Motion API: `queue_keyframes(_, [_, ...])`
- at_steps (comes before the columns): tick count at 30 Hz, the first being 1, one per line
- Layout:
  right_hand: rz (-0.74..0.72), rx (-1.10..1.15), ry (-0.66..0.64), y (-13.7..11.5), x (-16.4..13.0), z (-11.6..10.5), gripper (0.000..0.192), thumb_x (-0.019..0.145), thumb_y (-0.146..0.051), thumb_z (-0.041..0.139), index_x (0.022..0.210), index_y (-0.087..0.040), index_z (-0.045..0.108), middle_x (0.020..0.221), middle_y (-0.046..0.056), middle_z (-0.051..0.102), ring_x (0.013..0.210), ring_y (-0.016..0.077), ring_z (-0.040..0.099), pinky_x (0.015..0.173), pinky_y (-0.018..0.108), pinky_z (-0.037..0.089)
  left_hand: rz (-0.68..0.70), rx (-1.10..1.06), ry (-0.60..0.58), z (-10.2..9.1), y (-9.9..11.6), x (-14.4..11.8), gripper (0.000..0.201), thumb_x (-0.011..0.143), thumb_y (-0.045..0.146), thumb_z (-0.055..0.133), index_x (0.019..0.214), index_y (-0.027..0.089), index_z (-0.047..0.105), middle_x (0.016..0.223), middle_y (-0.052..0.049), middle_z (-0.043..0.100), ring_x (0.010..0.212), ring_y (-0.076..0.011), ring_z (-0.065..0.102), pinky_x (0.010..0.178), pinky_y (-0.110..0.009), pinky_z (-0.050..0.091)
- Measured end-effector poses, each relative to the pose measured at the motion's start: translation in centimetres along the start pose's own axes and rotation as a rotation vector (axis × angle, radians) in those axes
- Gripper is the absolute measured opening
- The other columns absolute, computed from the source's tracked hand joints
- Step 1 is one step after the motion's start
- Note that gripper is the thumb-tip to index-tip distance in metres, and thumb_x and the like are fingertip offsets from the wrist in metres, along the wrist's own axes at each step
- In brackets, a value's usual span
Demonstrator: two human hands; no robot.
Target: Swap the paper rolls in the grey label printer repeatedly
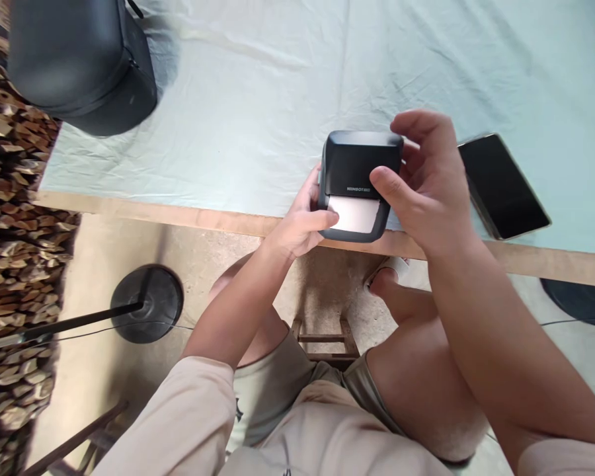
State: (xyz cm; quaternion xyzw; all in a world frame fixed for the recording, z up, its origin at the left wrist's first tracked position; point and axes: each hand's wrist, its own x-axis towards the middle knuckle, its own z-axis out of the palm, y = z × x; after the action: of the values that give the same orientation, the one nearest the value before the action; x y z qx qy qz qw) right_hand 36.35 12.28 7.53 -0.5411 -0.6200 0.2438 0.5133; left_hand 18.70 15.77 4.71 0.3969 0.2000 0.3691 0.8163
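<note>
A small black label printer (359, 162) marked NIIMBOT is held up over the table's front edge. A blank white label (353, 214) shows at its lower front. My left hand (302, 225) grips the printer's left side, its thumb lying on the label's left edge. On the other side, my right hand (431, 178) has its thumb on the black cover and its bent fingers round the upper right corner. Some right fingertips are hidden behind the printer. Just right of that hand, a dark-screened smartphone (506, 185) lies on the cloth.
A pale green cloth (258, 119) covers the table, whose wooden edge (178, 217) faces me. At the back left stands a black zipped case (84, 66). Stacked firewood (14, 277) lines the left. Below, a stand with a round black base (149, 304) is on the floor.
</note>
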Motion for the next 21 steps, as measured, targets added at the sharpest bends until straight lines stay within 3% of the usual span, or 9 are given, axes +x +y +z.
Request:
queue_keyframes(3, [0.037, 0.028, -0.126, 0.1, -0.5, 0.3, 0.054, 0.084, -0.047, 0.063, 0.129, -0.031, 0.038, 0.123, 0.006, 0.054, 0.090, 0.0134, 0.063, 0.067, 0.026, 0.056, 0.041, -0.023, 0.019, 0.3, 0.0, -0.1, 0.045, 0.074, 0.038, 0.073, 0.115, 0.024, 0.058, 0.110, -0.002, 0.070, 0.104, -0.0235, 0.070, 0.072, -0.028, 0.060])
queue_keyframes(6, [0.069, 0.069, -0.162, 0.0, -1.0, 0.4, 0.059, 0.084, -0.049, 0.064, 0.132, -0.032, 0.034, 0.116, 0.004, 0.056, 0.077, 0.0101, 0.060, 0.060, 0.023, 0.052, 0.038, 0.002, 0.089, 0.7, 0.0, -0.1, 0.049, 0.075, 0.050, 0.073, 0.113, 0.022, 0.059, 0.109, -0.004, 0.070, 0.117, -0.0277, 0.065, 0.088, -0.034, 0.061])
queue_keyframes(13, [0.093, 0.131, -0.095, 0.8, -1.9, 1.0, 0.056, 0.084, -0.044, 0.065, 0.131, -0.033, 0.036, 0.112, 0.003, 0.058, 0.078, 0.0107, 0.061, 0.062, 0.023, 0.053, -0.003, 0.040, 0.185, 0.9, 0.0, 0.0, 0.046, 0.071, 0.041, 0.080, 0.108, 0.021, 0.061, 0.108, -0.004, 0.069, 0.120, -0.0320, 0.063, 0.083, -0.034, 0.063])
queue_keyframes(17, [-0.005, 0.118, -0.003, 1.5, -2.7, 1.6, 0.053, 0.090, -0.043, 0.055, 0.138, -0.036, 0.034, 0.117, 0.004, 0.058, 0.093, 0.0141, 0.063, 0.076, 0.027, 0.056, -0.030, 0.070, 0.202, 1.3, 0.0, 0.0, 0.053, 0.073, 0.051, 0.076, 0.114, 0.020, 0.060, 0.104, -0.006, 0.071, 0.121, -0.0334, 0.062, 0.088, -0.036, 0.063])
queue_keyframes(21, [-0.078, 0.024, 0.030, 0.5, -3.3, 0.7, 0.054, 0.093, -0.042, 0.046, 0.145, -0.037, 0.033, 0.139, 0.006, 0.049, 0.120, 0.0208, 0.057, 0.095, 0.039, 0.054, -0.019, 0.079, 0.382, 1.6, -0.1, 0.5, 0.056, 0.086, 0.063, 0.052, 0.123, 0.021, 0.054, 0.100, -0.005, 0.071, 0.123, -0.0335, 0.061, 0.089, -0.037, 0.061])
